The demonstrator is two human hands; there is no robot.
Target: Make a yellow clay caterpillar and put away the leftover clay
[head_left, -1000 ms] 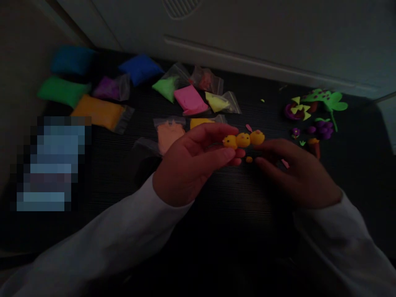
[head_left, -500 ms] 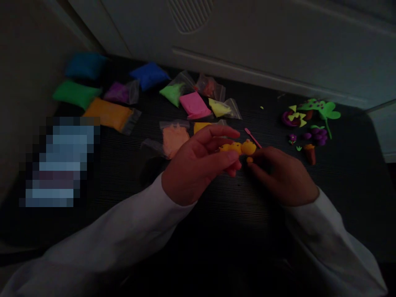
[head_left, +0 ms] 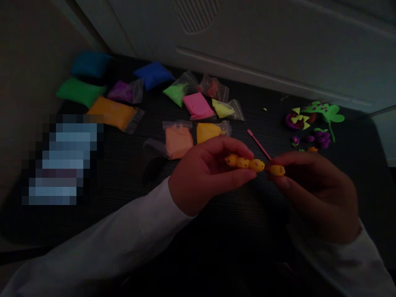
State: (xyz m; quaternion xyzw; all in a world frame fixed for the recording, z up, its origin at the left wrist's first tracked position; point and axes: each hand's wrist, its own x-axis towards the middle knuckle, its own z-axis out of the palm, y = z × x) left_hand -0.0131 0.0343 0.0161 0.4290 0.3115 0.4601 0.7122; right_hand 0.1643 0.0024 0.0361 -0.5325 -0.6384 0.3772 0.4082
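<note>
My left hand (head_left: 204, 177) pinches a small yellow clay figure (head_left: 244, 162) made of three joined balls with dark dots, held a little above the dark table (head_left: 123, 165). My right hand (head_left: 312, 189) pinches a small yellow clay ball (head_left: 276, 169) and holds it against the right end of the figure. A thin pink tool (head_left: 258, 143) lies on the table just behind both hands. Both sleeves are white.
Several bags of coloured clay lie across the back of the table: orange (head_left: 113, 113), green (head_left: 78, 91), blue (head_left: 153, 74), pink (head_left: 196, 105), peach (head_left: 177, 140), yellow (head_left: 208, 131). Finished clay shapes (head_left: 317, 119) sit at the right. A white cabinet (head_left: 262, 45) stands behind.
My right hand picked the small yellow ball off the table and brought it up to the figure's right end. Both hands rose slightly, and the pink tool now shows behind them.
</note>
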